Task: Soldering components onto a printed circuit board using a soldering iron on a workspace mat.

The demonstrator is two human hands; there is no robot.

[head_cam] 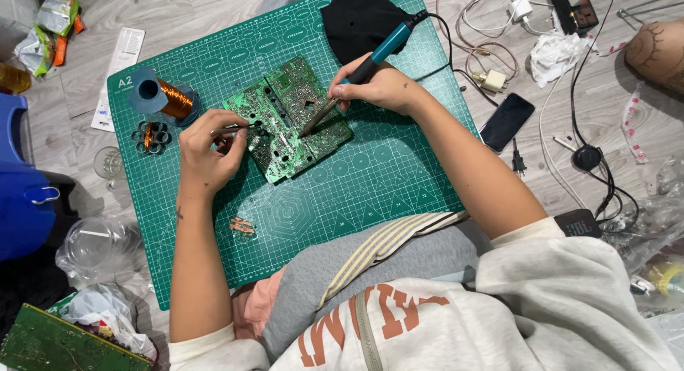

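A green circuit board (288,118) lies tilted on a green cutting mat (370,171) on the floor. My right hand (374,86) grips a teal-handled soldering iron (377,54), its metal tip touching the middle of the board. My left hand (206,147) pinches thin metal tweezers (231,129) whose tips reach the board's left edge. A spool of copper wire (167,97) stands at the mat's upper left, beside a small wire-wound part (151,137).
A black cloth (356,22) sits at the mat's top. A black phone (506,122), plugs, cables and a power strip (577,8) lie to the right. Plastic bags, a second green board (64,346) and a blue object (18,193) crowd the left. Small copper pieces (242,226) rest on the mat.
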